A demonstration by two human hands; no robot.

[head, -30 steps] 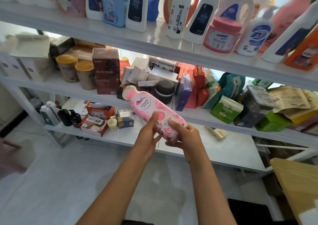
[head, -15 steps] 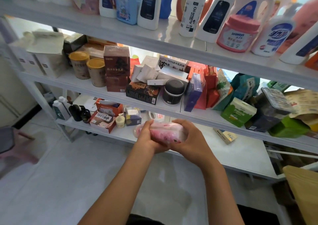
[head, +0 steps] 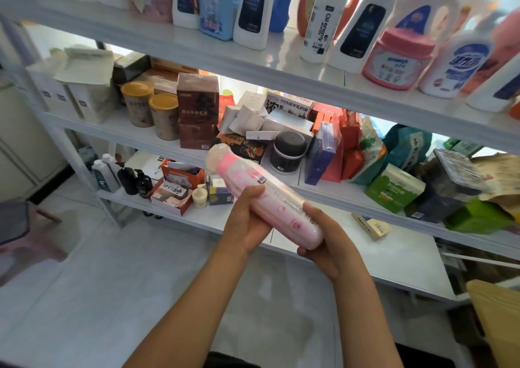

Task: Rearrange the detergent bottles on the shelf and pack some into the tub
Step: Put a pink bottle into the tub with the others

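Both hands hold the pink bottle [head: 261, 196]: left hand [head: 247, 221] mid-body, right hand [head: 326, 243] cupping its base. Its cap points to ten o'clock. Support the base while carrying; no tub is visible, perhaps out of frame.

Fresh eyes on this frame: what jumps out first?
The pink bottle, held tilted in mid-frame in front of the shelves, left hand round its middle and right hand cupping its base. Next, the row of detergent bottles along the top shelf, with a pink-lidded jar at the right.
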